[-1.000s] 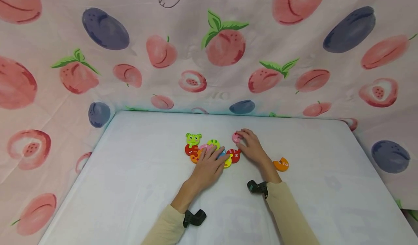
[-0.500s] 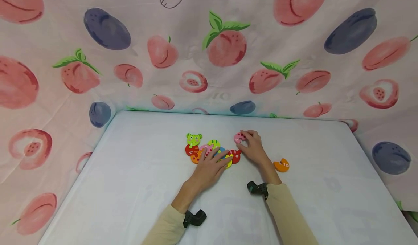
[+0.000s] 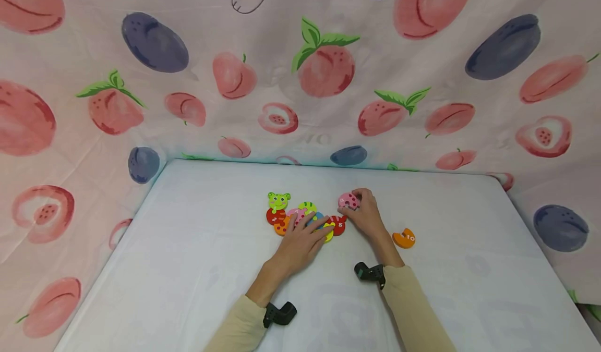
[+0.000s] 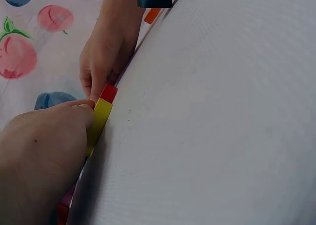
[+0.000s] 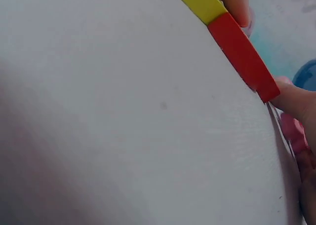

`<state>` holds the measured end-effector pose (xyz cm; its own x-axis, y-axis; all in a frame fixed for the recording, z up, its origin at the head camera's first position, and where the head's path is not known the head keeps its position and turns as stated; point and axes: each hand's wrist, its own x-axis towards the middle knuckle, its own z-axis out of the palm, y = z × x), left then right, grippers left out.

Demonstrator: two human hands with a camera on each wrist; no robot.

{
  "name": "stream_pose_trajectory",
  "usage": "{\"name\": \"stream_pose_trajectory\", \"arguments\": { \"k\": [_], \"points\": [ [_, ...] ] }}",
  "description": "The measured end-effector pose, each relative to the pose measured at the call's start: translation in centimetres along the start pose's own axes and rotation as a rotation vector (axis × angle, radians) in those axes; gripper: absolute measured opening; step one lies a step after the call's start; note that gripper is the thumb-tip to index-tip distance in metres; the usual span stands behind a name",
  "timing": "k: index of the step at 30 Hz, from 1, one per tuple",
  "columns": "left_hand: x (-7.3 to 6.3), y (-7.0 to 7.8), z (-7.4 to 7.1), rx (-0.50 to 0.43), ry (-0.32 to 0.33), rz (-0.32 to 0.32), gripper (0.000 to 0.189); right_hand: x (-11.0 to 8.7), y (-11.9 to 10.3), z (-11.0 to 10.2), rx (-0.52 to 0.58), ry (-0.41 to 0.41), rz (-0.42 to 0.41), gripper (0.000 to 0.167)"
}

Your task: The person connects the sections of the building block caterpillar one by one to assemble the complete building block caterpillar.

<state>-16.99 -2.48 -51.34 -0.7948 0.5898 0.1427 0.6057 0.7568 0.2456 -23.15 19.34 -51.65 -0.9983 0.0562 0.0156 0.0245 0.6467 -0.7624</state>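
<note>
My left hand (image 3: pixel 297 245) lies with spread fingers over a row of joined caterpillar puzzle pieces, partly hiding the middle ones. The row starts at a green animal-face piece (image 3: pixel 279 201), runs through a red piece (image 3: pixel 274 216) and a spotted orange piece (image 3: pixel 280 228), and ends at a red piece marked 8 (image 3: pixel 336 225). Just behind that end, my right hand (image 3: pixel 368 217) pinches a pink spotted puzzle piece (image 3: pixel 348 201) between thumb and fingers. In the right wrist view, the red end piece (image 5: pixel 244 59) adjoins a yellow piece (image 5: pixel 200 2), with a thumb near its tip.
An orange piece marked 10 (image 3: pixel 404 238) lies alone to the right of my right wrist. The white tabletop (image 3: pixel 164 268) ends at a fruit-print cloth (image 3: pixel 188 55) hanging behind and at the sides. Dark wrist cameras (image 3: pixel 280 314) sit on both wrists.
My right hand has turned the pink piece and shifted it slightly right and nearer, so more of its spotted face shows. My left hand stays nearly still on the row.
</note>
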Motion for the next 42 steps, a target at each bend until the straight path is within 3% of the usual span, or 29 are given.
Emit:
{"name": "stream_pose_trajectory", "arguments": {
  "k": [6, 13, 18, 29, 33, 42],
  "points": [
    [0.0, -0.1, 0.0, -0.015, 0.012, -0.001, 0.043, -0.1, 0.3, 0.1, 0.007, 0.055, -0.049, 0.034],
    [0.0, -0.2, 0.1, -0.02, 0.011, -0.001, 0.043, -0.3, 0.6, 0.1, -0.032, 0.069, -0.111, 0.042],
    [-0.1, -0.2, 0.3, -0.023, 0.035, 0.013, 0.043, -0.4, 0.6, 0.1, -0.034, 0.06, -0.094, 0.047],
    [-0.1, -0.1, 0.2, -0.032, 0.021, 0.004, 0.043, -0.6, 0.4, 0.3, -0.09, 0.096, -0.151, 0.038],
    [-0.1, 0.0, 0.2, -0.031, 0.013, -0.001, 0.044, -0.6, 0.2, 0.1, -0.115, 0.069, -0.142, 0.04],
    [-0.1, 0.0, 0.0, -0.026, 0.016, -0.002, 0.042, -0.1, 0.4, -0.8, -0.092, -0.075, -0.135, 0.049]
  ]
}}
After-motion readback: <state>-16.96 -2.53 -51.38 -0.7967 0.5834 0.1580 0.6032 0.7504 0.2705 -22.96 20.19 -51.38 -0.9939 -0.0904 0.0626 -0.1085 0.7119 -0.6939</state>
